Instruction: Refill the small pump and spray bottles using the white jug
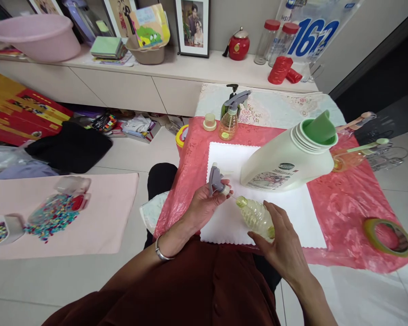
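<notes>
In my left hand (pixel 206 203) I hold a grey spray head (pixel 216 179) by its pale collar. A thin tube runs from the collar toward the neck of a clear yellowish bottle (pixel 256 217); whether its tip is inside the neck I cannot tell. My right hand (pixel 282 237) grips that bottle around its lower part, tilted with its neck to the left, above a white scalloped sheet (pixel 221 226). Close by stands a large pale green jug (pixel 285 158) with its neck open and a green spout inside. Behind the sheet are another spray bottle (pixel 229 123) and a cream cap (pixel 210 121).
Red plastic film (pixel 353 217) covers the table, with a roll of tape (pixel 388 237) at the right. Bottles with brushes (pixel 352 156) stand beyond the jug. A dark pump bottle (pixel 227 104) is at the back. Colourful beads (pixel 54 215) lie on a pink mat (pixel 105 217) at left.
</notes>
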